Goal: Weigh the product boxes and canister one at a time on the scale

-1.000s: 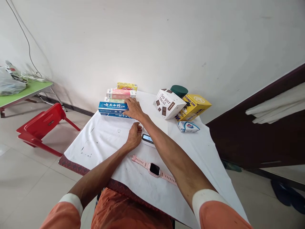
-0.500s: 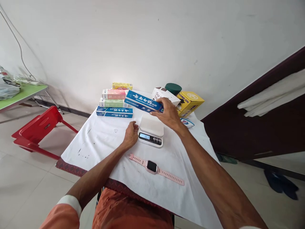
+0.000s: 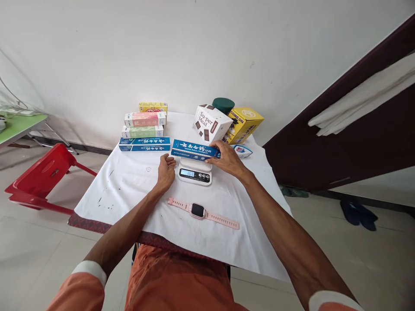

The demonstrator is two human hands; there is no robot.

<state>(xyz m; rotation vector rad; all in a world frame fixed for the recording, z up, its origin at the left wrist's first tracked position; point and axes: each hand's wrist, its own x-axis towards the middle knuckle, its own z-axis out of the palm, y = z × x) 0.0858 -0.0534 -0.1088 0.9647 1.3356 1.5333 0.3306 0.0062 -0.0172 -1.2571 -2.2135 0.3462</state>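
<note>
My right hand grips the right end of a blue toothpaste box and holds it flat on or just above the platform of a small white kitchen scale whose display is lit. Just left of the scale, my left hand rests on the white tablecloth with its fingers loosely curled and nothing in it. A pink smartwatch lies flat in front of the scale.
Several boxes line the far left: blue, green, pink, yellow. A white Su-per Meal box, a yellow box, a green lid and a small packet sit far right. Red chair lies on the floor left.
My right hand took a blue toothpaste box off the left stack, carried it right and lowered it onto the scale. My left hand stayed beside the scale.
</note>
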